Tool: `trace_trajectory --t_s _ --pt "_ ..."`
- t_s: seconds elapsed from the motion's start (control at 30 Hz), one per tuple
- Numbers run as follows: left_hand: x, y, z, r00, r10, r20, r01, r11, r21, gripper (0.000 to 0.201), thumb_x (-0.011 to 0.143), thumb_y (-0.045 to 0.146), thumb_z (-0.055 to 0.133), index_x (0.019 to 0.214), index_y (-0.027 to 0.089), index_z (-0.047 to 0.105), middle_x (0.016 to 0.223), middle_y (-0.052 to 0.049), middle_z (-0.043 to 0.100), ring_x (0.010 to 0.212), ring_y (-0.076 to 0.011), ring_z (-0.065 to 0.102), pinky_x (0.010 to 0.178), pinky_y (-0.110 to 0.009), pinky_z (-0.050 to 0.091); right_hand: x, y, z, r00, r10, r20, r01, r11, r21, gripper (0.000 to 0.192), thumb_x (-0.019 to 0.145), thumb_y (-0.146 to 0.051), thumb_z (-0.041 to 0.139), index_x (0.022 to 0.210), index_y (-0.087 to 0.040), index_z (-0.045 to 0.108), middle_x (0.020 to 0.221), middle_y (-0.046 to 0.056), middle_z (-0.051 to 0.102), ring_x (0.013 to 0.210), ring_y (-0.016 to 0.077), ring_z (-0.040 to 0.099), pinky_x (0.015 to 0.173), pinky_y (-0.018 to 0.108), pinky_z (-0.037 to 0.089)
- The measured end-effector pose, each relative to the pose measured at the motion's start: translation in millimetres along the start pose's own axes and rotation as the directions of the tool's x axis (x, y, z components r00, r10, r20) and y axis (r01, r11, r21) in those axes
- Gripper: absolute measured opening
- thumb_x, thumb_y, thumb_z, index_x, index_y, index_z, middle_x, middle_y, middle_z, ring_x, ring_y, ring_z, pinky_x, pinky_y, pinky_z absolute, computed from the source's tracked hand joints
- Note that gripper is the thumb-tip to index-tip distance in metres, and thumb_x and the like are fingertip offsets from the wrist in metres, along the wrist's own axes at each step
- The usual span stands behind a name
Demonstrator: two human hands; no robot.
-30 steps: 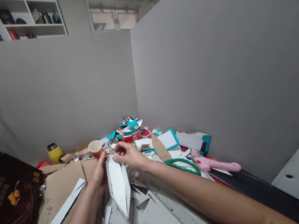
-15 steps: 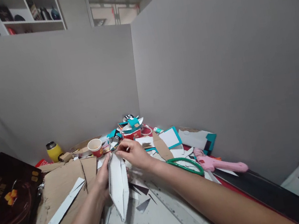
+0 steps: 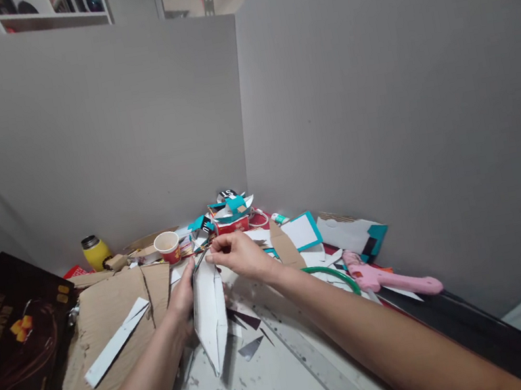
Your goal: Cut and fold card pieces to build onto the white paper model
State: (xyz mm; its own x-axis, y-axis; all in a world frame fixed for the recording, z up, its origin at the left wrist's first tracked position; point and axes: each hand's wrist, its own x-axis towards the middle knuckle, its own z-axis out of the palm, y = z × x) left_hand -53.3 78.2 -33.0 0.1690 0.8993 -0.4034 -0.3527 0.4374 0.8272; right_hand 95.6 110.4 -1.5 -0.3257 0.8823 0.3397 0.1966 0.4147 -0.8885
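"How's the grip?"
"My left hand (image 3: 184,301) curls around the boat-shaped cardboard shell (image 3: 209,307); my right hand (image 3: 241,256) pinches its far end, thumb and forefinger nearly meeting."
"And the shell?"
"Between both sets of fingers, near tip jutting clear of them."
"Anything close?"
"Paper cup (image 3: 168,249) just beyond my left fingers, pink glue gun (image 3: 389,278) right of both."

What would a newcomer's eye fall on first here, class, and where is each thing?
Probably the white folded piece at lower centre, its point towards the viewer, with the left hand holding its side and the right hand at its far end. Next, perhaps, the pink tool beyond the right forearm, and the big dark box at the far left.
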Motion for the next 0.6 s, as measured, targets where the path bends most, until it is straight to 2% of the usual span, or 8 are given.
trace_trajectory --t_s 0.2,0.33,0.6 --pt "-6 -4 3.9 0.998 0.041 -0.04 -0.041 0.999 0.016 0.052 0.085 0.055 0.052 0.104 0.009 0.067 0.06 -0.012 0.072 0.042 -0.0233 0.065 0.041 -0.03 0.051 0 4 -2 0.999 0.006 0.045 -0.003 0.997 -0.081 0.017 0.071 -0.02 0.062 0.057 -0.017 0.053 0.051 -0.005 0.05 0.049 0.0094 0.044 0.05 0.021 0.034" --pt "-7 -6 6.5 0.994 0.081 -0.075 -0.08 0.997 0.012 0.049 0.087 0.051 0.053 0.11 0.011 0.065 0.062 -0.009 0.073 0.042 -0.0213 0.065 0.041 -0.028 0.05 0 8 0 1.0 -0.013 0.008 0.014 0.979 -0.204 0.016 0.072 -0.02 0.062 0.059 -0.017 0.054 0.054 -0.005 0.049 0.052 0.01 0.044 0.052 0.022 0.032" --pt "1 -14 3.2 0.989 0.118 -0.09 -0.122 0.992 -0.039 0.044 0.086 0.048 0.056 0.111 0.013 0.065 0.063 -0.006 0.074 0.047 -0.0203 0.067 0.044 -0.026 0.05 -6 10 8 0.99 -0.139 -0.026 0.108 0.864 -0.492 0.017 0.075 -0.013 0.062 0.061 -0.019 0.055 0.068 0.001 0.055 0.065 0.0155 0.048 0.06 0.026 0.03"
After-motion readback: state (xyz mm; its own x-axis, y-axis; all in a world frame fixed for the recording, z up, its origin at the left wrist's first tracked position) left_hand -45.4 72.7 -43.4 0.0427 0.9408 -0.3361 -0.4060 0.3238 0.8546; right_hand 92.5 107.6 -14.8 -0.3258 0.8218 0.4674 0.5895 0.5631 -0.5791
